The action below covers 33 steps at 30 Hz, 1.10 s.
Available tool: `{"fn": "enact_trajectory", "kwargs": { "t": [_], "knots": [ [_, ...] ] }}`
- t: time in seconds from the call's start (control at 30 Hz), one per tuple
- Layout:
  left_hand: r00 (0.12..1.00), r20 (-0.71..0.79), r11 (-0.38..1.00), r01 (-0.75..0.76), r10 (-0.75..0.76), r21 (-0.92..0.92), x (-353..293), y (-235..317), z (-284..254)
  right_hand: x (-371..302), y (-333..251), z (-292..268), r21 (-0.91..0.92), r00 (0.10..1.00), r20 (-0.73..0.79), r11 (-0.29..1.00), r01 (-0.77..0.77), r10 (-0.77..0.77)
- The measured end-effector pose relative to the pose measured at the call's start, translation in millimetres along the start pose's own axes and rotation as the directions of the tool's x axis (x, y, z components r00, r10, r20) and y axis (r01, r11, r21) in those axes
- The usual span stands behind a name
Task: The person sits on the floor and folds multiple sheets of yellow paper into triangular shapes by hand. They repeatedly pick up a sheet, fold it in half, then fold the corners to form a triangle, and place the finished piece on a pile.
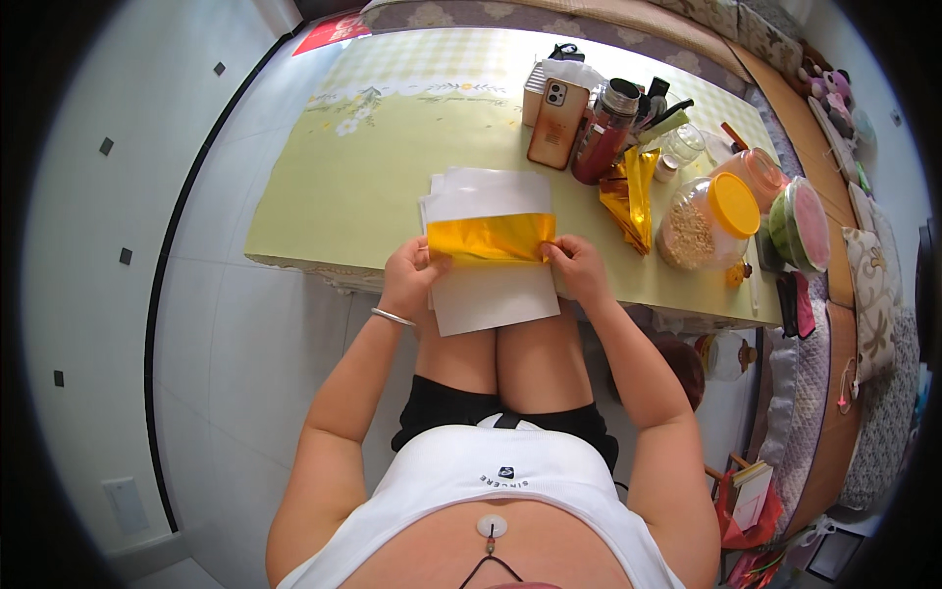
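A strip of shiny gold foil paper (491,238) stretches between my two hands, above white paper sheets (496,299) that reach past the table's front edge over my lap. My left hand (410,275) pinches the foil's left end between thumb and fingers, a silver bangle on that wrist. At the other end, my right hand (577,267) pinches the foil's lower right corner. More white sheets (491,191) show on the table beyond the foil. How many sheets are stacked cannot be made out.
Crumpled gold foil (630,201) lies right of the sheets. Behind it stand a phone (557,123) and a red thermos flask (603,133). Farther right are a yellow-lidded jar (692,236) and a cut watermelon under film (800,224). A yellow-green cloth covers the table (334,206).
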<state>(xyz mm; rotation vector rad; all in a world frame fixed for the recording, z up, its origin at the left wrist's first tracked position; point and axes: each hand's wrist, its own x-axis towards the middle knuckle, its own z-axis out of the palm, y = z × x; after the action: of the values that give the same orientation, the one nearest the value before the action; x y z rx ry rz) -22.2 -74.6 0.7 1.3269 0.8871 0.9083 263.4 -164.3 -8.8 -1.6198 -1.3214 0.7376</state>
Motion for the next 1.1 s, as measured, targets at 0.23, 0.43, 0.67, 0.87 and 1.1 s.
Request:
{"fn": "enact_trajectory", "kwargs": {
  "t": [0.23, 0.43, 0.67, 0.87, 1.1],
  "knots": [
    [0.97, -0.221, 0.84, 0.035, 0.102, 0.542, 0, -6, 4, 14, -9, 27, -0.351, 0.967, -0.253, 0.933, -0.077, -0.016],
    [0.901, -0.144, 0.567, -0.128, 0.409, 0.814, 5, -23, 8, 20, -7, 35, -0.524, 0.957, -0.29, 0.841, -0.135, -0.027],
    [0.883, -0.113, 0.488, -0.141, 0.455, 0.862, 8, -26, 8, 21, -7, 40, -0.585, 0.949, -0.311, 0.796, -0.154, -0.045],
    [0.87, -0.088, 0.461, -0.17, 0.486, 0.871, 8, -27, 7, 20, -8, 40, -0.597, 0.949, -0.308, 0.79, -0.138, -0.068],
    [0.855, -0.014, 0.385, -0.219, 0.519, 0.897, 9, -30, 7, 20, -6, 43, -0.579, 0.935, -0.336, 0.808, -0.106, -0.118]
  ]
}}
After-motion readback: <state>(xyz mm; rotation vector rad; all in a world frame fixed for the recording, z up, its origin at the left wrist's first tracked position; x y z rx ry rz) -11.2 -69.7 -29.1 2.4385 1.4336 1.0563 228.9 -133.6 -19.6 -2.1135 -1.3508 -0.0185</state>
